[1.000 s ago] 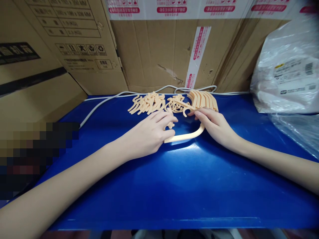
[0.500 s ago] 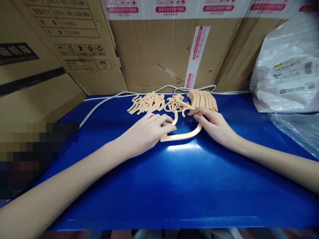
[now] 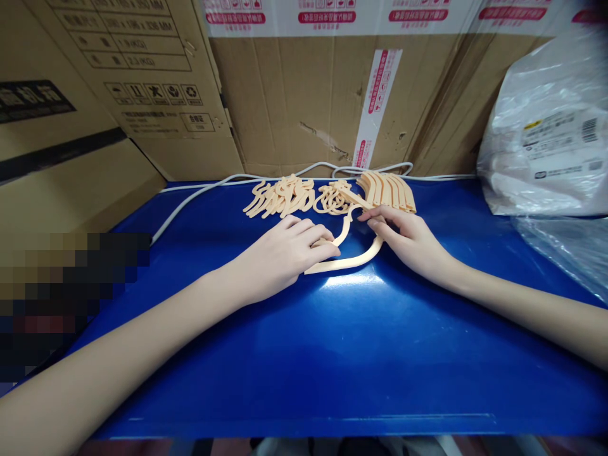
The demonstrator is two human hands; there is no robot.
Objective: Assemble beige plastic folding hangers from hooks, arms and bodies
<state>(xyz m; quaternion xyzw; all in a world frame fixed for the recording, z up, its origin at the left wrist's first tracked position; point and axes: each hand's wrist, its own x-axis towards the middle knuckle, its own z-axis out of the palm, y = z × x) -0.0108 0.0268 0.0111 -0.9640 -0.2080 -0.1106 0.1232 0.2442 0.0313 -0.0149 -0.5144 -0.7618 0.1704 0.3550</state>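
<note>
My left hand (image 3: 289, 259) is closed around the lower end of a slim beige curved piece (image 3: 342, 233), which rises between the hands. A small beige hook (image 3: 354, 208) meets or nearly meets its upper tip; whether they are joined I cannot tell. My right hand (image 3: 403, 237) is closed, thumb and fingers pinched at the hook's right end and at the upper end of a longer, thicker beige curved bar (image 3: 349, 261). That bar bends down and left, its far end just under my left hand. The right fingertips partly hide where the parts come together.
Behind the hands lie a pile of wavy beige pieces (image 3: 285, 195), a heap of small hooks (image 3: 329, 201) and a row of curved bars (image 3: 387, 190). A white cable (image 3: 199, 188) runs along the cardboard boxes (image 3: 294, 101). Plastic-wrapped goods (image 3: 546, 139) stand right on the blue table (image 3: 332, 367).
The slim curved piece has shifted right in my left hand, its tip now up at the hook. The hook has turned slightly. My right hand has hardly moved.
</note>
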